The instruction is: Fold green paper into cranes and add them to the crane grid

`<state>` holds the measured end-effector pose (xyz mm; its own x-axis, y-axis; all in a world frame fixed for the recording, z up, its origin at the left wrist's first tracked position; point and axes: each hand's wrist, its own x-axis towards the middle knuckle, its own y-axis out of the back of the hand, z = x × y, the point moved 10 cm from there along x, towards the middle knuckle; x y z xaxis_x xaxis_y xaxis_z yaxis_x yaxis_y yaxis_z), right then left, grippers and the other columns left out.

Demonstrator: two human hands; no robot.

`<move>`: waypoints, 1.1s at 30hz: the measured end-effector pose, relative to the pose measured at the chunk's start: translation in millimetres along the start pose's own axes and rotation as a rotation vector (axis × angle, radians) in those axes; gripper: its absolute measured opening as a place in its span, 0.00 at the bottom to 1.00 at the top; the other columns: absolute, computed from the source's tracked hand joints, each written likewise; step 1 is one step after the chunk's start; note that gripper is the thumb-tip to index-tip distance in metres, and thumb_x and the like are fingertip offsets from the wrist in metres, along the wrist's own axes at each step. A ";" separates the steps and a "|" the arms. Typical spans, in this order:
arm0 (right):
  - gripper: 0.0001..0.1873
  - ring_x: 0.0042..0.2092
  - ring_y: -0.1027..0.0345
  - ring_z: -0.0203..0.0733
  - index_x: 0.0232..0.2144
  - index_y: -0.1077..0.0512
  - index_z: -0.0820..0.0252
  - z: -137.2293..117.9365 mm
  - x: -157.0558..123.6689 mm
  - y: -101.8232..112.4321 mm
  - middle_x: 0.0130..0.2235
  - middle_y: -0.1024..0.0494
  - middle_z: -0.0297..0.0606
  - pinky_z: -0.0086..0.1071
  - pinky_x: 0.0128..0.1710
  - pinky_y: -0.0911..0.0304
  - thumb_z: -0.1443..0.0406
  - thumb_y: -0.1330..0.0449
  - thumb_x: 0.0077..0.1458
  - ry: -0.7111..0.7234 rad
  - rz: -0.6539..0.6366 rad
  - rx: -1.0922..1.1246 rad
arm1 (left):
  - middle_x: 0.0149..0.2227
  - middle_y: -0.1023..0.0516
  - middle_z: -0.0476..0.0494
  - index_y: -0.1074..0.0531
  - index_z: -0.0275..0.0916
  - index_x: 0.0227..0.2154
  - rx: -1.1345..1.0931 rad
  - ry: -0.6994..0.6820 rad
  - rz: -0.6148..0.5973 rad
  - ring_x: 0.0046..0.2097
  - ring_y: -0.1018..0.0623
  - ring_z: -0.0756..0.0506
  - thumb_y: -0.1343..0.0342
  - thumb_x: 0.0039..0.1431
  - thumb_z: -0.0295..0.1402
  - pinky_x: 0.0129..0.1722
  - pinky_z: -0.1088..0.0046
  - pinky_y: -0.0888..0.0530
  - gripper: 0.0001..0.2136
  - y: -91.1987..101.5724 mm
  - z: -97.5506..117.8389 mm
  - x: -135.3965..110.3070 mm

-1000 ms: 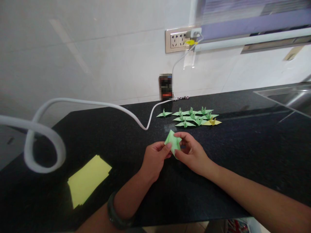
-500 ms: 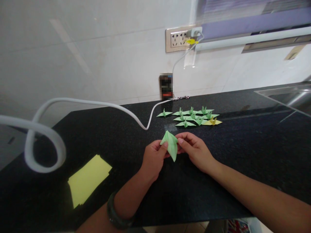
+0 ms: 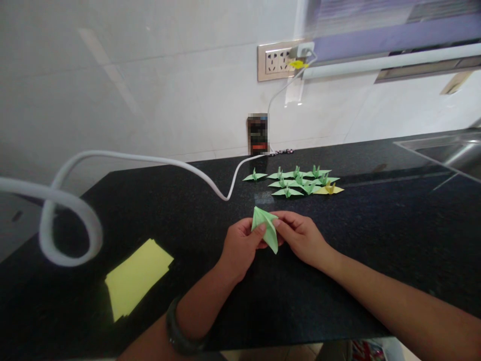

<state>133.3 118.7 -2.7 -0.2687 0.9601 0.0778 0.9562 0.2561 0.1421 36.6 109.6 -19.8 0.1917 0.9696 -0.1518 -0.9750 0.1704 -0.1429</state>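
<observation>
A partly folded sheet of green origami paper [image 3: 267, 231] is held up above the black countertop, its pointed lower end hanging down. My left hand [image 3: 242, 245] pinches its left side, thumb lying on the front face. On the other side, my right hand [image 3: 300, 233] grips the right edge between thumb and fingers. Some fingertips of both hands are hidden behind the paper. Beyond the hands stand several folded green paper cranes [image 3: 287, 192] in close rows, with one yellow paper crane [image 3: 329, 189] at their right end.
A stack of yellow paper [image 3: 139, 281] lies on the black countertop [image 3: 203, 311] at the left. A thick white cable [image 3: 150, 159] loops across the left side to a pixelated phone-like object [image 3: 257, 134] against the wall. A sink [image 3: 451, 150] sits at the far right.
The green paper has turned slightly and shifted a little down, its lower tip now further right. My right thumb has moved further onto its front; both hands keep their grip.
</observation>
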 end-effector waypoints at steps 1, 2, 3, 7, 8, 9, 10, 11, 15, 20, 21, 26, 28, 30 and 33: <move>0.14 0.24 0.38 0.31 0.39 0.33 0.60 -0.6 -0.3 -1.1 0.26 0.30 0.34 0.25 0.23 0.38 0.61 0.49 0.51 0.001 -0.010 0.003 | 0.28 0.27 0.45 0.31 0.34 0.31 0.001 -0.004 -0.002 0.28 0.28 0.50 0.48 0.48 0.38 0.30 0.72 0.30 0.12 0.0 0.2 -0.1; 0.14 0.24 0.38 0.31 0.39 0.33 0.61 -1.4 -0.7 -2.0 0.26 0.30 0.34 0.25 0.23 0.38 0.60 0.49 0.51 0.003 -0.017 0.004 | 0.28 0.27 0.45 0.31 0.34 0.31 0.002 -0.006 0.000 0.28 0.28 0.50 0.48 0.48 0.39 0.30 0.72 0.30 0.13 0.4 0.4 -0.2; 0.14 0.24 0.38 0.32 0.38 0.32 0.61 -1.9 -1.0 -2.7 0.25 0.30 0.34 0.26 0.23 0.38 0.60 0.49 0.50 0.004 -0.022 0.003 | 0.27 0.27 0.45 0.30 0.34 0.31 0.005 -0.006 0.005 0.28 0.28 0.50 0.48 0.47 0.39 0.29 0.73 0.30 0.13 1.0 0.4 -0.3; 0.13 0.24 0.38 0.32 0.34 0.32 0.61 -0.8 -1.8 -2.6 0.24 0.31 0.33 0.26 0.23 0.38 0.59 0.49 0.51 -0.014 -0.010 -0.004 | 0.26 0.27 0.46 0.29 0.34 0.29 -0.003 0.007 0.033 0.27 0.27 0.49 0.46 0.45 0.39 0.29 0.72 0.30 0.13 3.0 -0.3 -1.1; 0.12 0.23 0.38 0.32 0.32 0.33 0.60 -0.6 -1.9 -2.1 0.23 0.32 0.33 0.26 0.23 0.39 0.59 0.49 0.51 -0.017 -0.001 -0.008 | 0.25 0.27 0.46 0.29 0.34 0.28 -0.009 0.009 0.036 0.27 0.27 0.50 0.46 0.45 0.39 0.29 0.72 0.30 0.12 3.0 -0.3 -1.3; 0.11 0.23 0.38 0.32 0.30 0.33 0.60 -0.6 -2.0 -1.9 0.22 0.32 0.32 0.25 0.22 0.39 0.59 0.49 0.51 -0.016 0.004 -0.015 | 0.25 0.27 0.46 0.29 0.34 0.28 -0.015 0.009 0.038 0.27 0.27 0.50 0.46 0.45 0.39 0.30 0.72 0.30 0.12 3.1 -0.3 -1.5; 0.11 0.23 0.39 0.31 0.28 0.34 0.60 -1.1 -2.0 -1.5 0.22 0.33 0.32 0.25 0.22 0.40 0.59 0.49 0.51 -0.011 0.010 -0.025 | 0.25 0.28 0.47 0.29 0.33 0.27 -0.018 0.006 0.039 0.27 0.28 0.50 0.46 0.45 0.38 0.30 0.73 0.30 0.12 3.1 -0.1 -1.6; 0.11 0.22 0.40 0.31 0.27 0.34 0.60 -1.7 -2.1 -1.3 0.22 0.33 0.32 0.25 0.21 0.41 0.59 0.49 0.51 -0.004 0.014 -0.039 | 0.24 0.28 0.47 0.29 0.33 0.26 -0.018 0.003 0.039 0.27 0.28 0.51 0.45 0.45 0.38 0.29 0.74 0.30 0.11 3.2 0.2 -1.7; 0.10 0.22 0.41 0.31 0.26 0.35 0.60 -2.4 -2.1 -0.5 0.21 0.33 0.32 0.25 0.20 0.43 0.59 0.49 0.50 0.008 0.013 -0.088 | 0.22 0.29 0.46 0.29 0.32 0.24 -0.005 -0.004 0.030 0.24 0.30 0.52 0.46 0.45 0.38 0.25 0.77 0.33 0.12 2.9 1.1 -1.6; 0.10 0.21 0.43 0.31 0.24 0.35 0.61 -1.6 -1.7 3.4 0.21 0.34 0.31 0.24 0.20 0.45 0.59 0.48 0.49 0.006 0.035 -0.122 | 0.23 0.28 0.46 0.30 0.33 0.29 -0.016 0.023 0.016 0.23 0.29 0.51 0.45 0.45 0.38 0.22 0.77 0.33 0.12 0.7 0.8 -2.0; 0.10 0.21 0.44 0.30 0.24 0.35 0.61 -1.1 -1.6 3.6 0.20 0.34 0.31 0.24 0.19 0.46 0.59 0.48 0.49 0.002 0.035 -0.125 | 0.23 0.28 0.46 0.31 0.34 0.30 -0.011 0.024 0.010 0.23 0.29 0.51 0.46 0.45 0.38 0.22 0.77 0.33 0.12 0.2 1.3 -2.0; 0.09 0.20 0.44 0.30 0.25 0.36 0.61 4.2 -0.5 -0.7 0.20 0.36 0.30 0.24 0.18 0.47 0.60 0.48 0.50 -0.043 -0.031 -0.085 | 0.24 0.28 0.47 0.30 0.34 0.28 0.079 -0.035 0.002 0.24 0.30 0.53 0.46 0.45 0.36 0.23 0.79 0.34 0.10 1.3 11.5 -1.5; 0.09 0.20 0.45 0.29 0.24 0.36 0.61 4.6 -0.6 -4.0 0.19 0.37 0.29 0.23 0.17 0.48 0.60 0.47 0.49 -0.052 -0.073 -0.078 | 0.23 0.28 0.48 0.30 0.34 0.26 0.131 -0.054 0.014 0.23 0.31 0.53 0.44 0.44 0.36 0.20 0.80 0.36 0.09 4.1 15.2 -1.0; 0.10 0.20 0.45 0.29 0.23 0.36 0.62 3.4 -1.0 -7.2 0.18 0.38 0.29 0.23 0.17 0.48 0.60 0.47 0.48 -0.050 -0.111 -0.076 | 0.20 0.30 0.49 0.29 0.34 0.24 0.174 -0.060 0.015 0.20 0.34 0.54 0.44 0.43 0.36 0.18 0.81 0.39 0.09 6.0 16.6 -0.4; 0.11 0.19 0.45 0.29 0.22 0.35 0.62 3.8 -0.9 -9.5 0.18 0.37 0.29 0.23 0.17 0.48 0.59 0.46 0.47 -0.066 -0.140 -0.063 | 0.17 0.32 0.51 0.30 0.35 0.22 0.202 -0.057 0.020 0.17 0.36 0.55 0.44 0.43 0.37 0.16 0.81 0.39 0.09 9.1 15.7 0.3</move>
<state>124.8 115.8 -7.8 -0.3889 0.9212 -0.0123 0.8999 0.3827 0.2090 26.0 114.2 -5.8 0.1710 0.9806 -0.0959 -0.9824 0.1771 0.0596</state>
